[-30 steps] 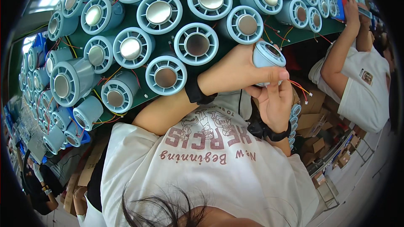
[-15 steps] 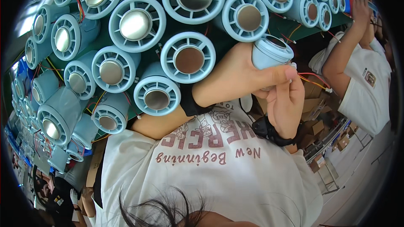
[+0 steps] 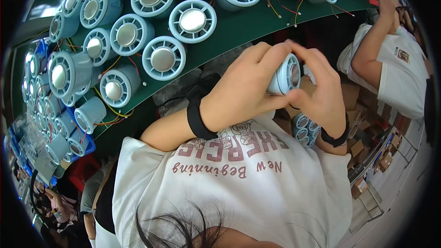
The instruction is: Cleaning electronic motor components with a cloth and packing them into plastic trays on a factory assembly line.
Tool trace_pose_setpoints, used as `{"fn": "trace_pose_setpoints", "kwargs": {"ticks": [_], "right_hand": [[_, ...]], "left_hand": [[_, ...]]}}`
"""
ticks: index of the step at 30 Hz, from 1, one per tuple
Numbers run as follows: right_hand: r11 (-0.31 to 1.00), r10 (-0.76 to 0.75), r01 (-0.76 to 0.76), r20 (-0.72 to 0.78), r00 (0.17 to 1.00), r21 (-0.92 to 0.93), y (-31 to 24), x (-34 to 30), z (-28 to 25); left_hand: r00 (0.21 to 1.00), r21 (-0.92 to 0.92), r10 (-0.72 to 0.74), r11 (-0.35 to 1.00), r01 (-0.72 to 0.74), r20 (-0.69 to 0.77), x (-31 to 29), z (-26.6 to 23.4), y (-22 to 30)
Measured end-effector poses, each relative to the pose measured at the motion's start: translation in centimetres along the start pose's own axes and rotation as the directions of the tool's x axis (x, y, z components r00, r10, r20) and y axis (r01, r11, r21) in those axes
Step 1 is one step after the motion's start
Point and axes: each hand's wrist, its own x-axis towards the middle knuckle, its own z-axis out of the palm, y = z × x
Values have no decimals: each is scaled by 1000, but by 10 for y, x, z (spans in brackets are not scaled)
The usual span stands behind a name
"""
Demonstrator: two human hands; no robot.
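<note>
Right of centre, the left hand's [image 3: 250, 80] fingers hold a unit [image 3: 285, 77]; the right hand's [image 3: 321, 89] fingers curve wide around it, contact unclear. A slack left grip could let it slip. Thin wires [image 3: 299, 10] over the surface [image 3: 239, 31] edge, upper right, could snag. Smooth blue plastic, rounded shells, spoked rims and shiny metal discs [image 3: 162, 59] fill the upper left.

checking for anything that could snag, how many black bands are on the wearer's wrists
2: one black band around the left wrist, another black band around the right wrist. Any beneath them would be hidden.
</note>
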Motion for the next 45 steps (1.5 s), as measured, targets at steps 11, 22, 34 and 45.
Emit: {"fn": "trace_pose_setpoints", "kwargs": {"ticks": [11,22,34,45], "right_hand": [[985,-147,136,97,984,108,-30,6,11],[852,-289,264,-15,957,452,-38,22,22],[837,-109,218,-237,965,502,-36,28,29],[782,-205,327,-275,939,530,-19,39,26]], "left_hand": [[982,434,167,894,-115,-83,-50,-37,36],[925,104,247,968,-227,-289,-83,-61,41],[838,390,364,898,-202,-406,-88,-66,25],[875,84,70,996,-33,-479,-98,-64,28]]}}
